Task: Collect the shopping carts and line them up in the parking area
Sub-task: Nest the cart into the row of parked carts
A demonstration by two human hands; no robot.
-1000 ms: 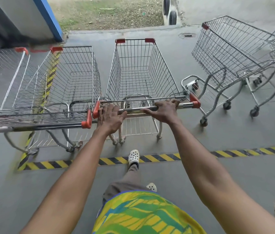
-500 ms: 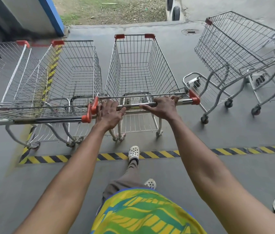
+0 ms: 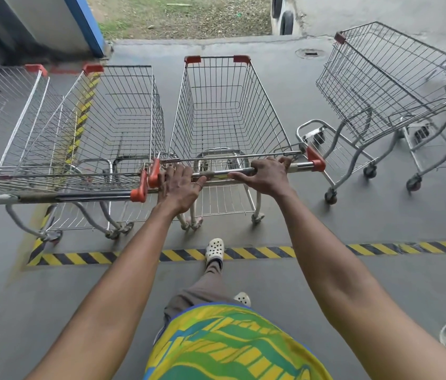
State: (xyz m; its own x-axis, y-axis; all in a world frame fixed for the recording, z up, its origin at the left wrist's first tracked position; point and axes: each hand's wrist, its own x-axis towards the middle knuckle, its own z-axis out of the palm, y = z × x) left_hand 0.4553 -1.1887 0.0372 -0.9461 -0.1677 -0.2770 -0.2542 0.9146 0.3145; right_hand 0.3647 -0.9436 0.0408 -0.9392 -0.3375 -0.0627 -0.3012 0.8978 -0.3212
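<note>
My left hand [image 3: 179,187] and right hand [image 3: 267,175] grip the cart handle [image 3: 224,172] beyond the striped floor tape [image 3: 257,252] on grey concrete [image 3: 353,270].

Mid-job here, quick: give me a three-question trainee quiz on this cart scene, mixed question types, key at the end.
1. True or false: both hands grip the handle bar of the silver wire shopping cart with orange end caps in the middle.
2. Multiple choice: the white perforated clog on the forward foot rests on
A) the grass
B) the yellow-and-black striped floor line
C) a cart's lower rack
3. Fill in: the angled wire cart, not in the row, stands to the person's ____.

Key: 1 true: left hand and right hand both curl round the bar. 2 B. 3 right.
</note>
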